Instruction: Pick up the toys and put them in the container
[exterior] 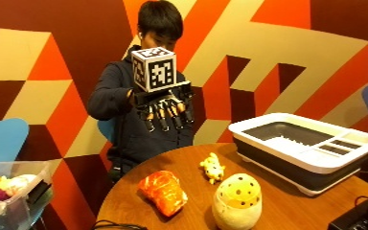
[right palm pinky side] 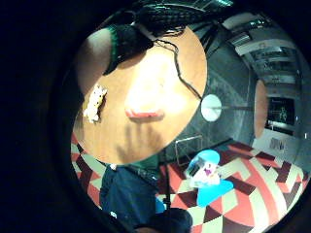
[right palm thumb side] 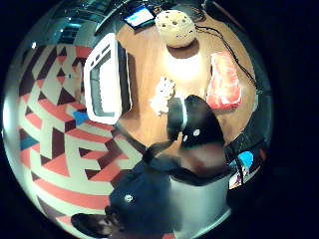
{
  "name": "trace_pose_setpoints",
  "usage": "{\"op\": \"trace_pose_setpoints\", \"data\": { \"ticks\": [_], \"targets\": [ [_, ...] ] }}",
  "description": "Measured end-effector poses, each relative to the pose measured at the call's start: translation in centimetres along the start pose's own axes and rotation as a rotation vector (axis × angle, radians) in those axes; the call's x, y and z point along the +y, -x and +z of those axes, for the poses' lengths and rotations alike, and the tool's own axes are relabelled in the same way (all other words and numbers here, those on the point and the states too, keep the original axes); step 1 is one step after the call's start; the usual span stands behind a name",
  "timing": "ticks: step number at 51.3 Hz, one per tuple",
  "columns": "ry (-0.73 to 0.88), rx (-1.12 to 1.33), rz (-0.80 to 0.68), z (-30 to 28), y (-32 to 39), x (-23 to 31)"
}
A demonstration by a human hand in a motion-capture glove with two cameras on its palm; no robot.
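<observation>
My gloved right hand [exterior: 165,108] hangs in the air above the far side of the round wooden table [exterior: 286,206], fingers pointing down and spread, holding nothing. Below it lie three toys: an orange-red plush [exterior: 163,190], a small yellow plush animal [exterior: 212,168] and a cream ball-shaped toy with holes [exterior: 237,201]. The white-rimmed dark container [exterior: 311,153] stands on the table's right side. In the thumb side palm view, the yellow animal [right palm thumb side: 162,94] lies between the container [right palm thumb side: 102,79] and the orange plush [right palm thumb side: 224,82], just beyond a gloved finger [right palm thumb side: 194,124].
A clear bin of colourful items [exterior: 5,191] sits on a blue chair [exterior: 2,139] at the left. A black device [exterior: 362,215] with cables occupies the table's near right edge. A screen [right palm thumb side: 139,17] lies beyond the cream toy [right palm thumb side: 175,27].
</observation>
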State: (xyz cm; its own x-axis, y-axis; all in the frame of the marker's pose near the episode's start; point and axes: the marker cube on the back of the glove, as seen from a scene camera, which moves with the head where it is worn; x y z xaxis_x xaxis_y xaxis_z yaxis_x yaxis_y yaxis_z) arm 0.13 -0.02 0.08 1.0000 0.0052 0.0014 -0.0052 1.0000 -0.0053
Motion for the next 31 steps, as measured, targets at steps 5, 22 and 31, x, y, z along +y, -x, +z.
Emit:
{"op": "trace_pose_setpoints", "data": {
  "ticks": [5,22,31],
  "targets": [
    [-0.007,0.002,0.008,0.2,-0.4,-0.3],
    [-0.054,0.031,-0.012,2.3,-2.0,-2.9],
    [-0.042,0.045,-0.007,5.0,-2.8,-4.5]
  ]
}}
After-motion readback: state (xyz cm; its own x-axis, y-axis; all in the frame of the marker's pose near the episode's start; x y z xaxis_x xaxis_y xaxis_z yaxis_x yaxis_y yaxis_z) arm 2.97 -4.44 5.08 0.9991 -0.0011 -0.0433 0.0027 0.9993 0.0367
